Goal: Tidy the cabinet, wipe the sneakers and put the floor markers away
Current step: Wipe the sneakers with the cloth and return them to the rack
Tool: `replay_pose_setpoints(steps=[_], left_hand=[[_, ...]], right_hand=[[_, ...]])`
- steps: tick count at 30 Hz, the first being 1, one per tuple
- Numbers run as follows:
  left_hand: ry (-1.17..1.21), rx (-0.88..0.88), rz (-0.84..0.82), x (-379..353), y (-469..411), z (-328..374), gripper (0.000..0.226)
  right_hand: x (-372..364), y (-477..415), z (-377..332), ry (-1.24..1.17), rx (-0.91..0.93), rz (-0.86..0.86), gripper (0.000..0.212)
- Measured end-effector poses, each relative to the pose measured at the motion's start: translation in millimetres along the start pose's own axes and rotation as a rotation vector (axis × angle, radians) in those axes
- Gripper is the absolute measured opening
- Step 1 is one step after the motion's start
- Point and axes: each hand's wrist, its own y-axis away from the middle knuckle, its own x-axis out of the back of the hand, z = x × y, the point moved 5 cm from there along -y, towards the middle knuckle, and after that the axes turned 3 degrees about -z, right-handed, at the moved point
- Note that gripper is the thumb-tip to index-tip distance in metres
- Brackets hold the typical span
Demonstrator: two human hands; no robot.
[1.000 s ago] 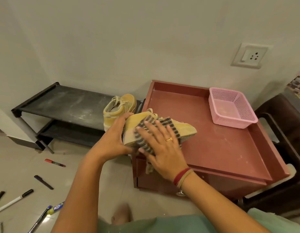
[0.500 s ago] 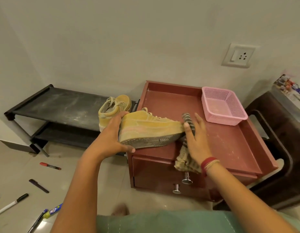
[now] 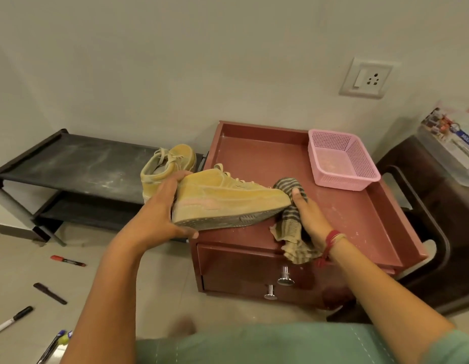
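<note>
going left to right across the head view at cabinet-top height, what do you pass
black shoe rack → sneaker on the rack → held sneaker in the left hand → striped cloth in the right hand → pink basket → clear plastic box

Partial "MULTI-BO" on the label of the clear box (image 3: 451, 153), far right.
</note>
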Motion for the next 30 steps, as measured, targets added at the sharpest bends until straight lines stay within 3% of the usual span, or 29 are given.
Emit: replay_pose_setpoints(steps=[2, 4, 7, 9, 11, 13, 17, 21, 25, 27, 30], left_hand=[[-0.024, -0.015, 0.01, -1, 1, 3, 0.112], [-0.067, -0.021, 0.023, -2, 1, 3, 0.112], [-0.077, -0.029, 0.025, -3, -1, 7, 0.112], [-0.082, -0.04, 0.026, -3, -1, 10, 0.111], [-0.074, -0.045, 0.025, -3, -1, 10, 0.109], [-0.054, -0.047, 0.015, -3, -1, 9, 0.108], [-0.04, -0.037, -0.003, -2, -3, 7, 0.108], [-0.071, -0.078, 0.049, -3, -3, 14, 0.11], [-0.122, -0.121, 0.118, -3, 0, 21, 0.107], [-0.142, -0.124, 0.15, -3, 1, 22, 0.104], [-0.168, -0.15, 0.183, -5, 3, 24, 0.1]], right_hand=[[8, 7, -17, -0.003, 0.06, 0.116, 0.024], [-2, 23, -43, 0.153, 0.292, 0.193, 0.017], [-55, 56, -62, 0.573, 0.605, 0.009, 0.05], [-85, 65, -56, 0.988, 0.746, -0.099, 0.054], [-90, 63, -42, 1.253, 0.809, -0.077, 0.054], [-80, 57, -31, 1.313, 0.775, -0.027, 0.055], [-52, 48, -15, 1.16, 0.607, 0.035, 0.055], [-19, 36, -2, 0.618, 0.374, 0.01, 0.061], [-7, 23, 0, 0.134, 0.094, -0.07, 0.02], [-3, 15, 2, 0.007, -0.031, -0.113, 0.02], [4, 11, -2, -0.167, -0.071, 0.13, 0.036]])
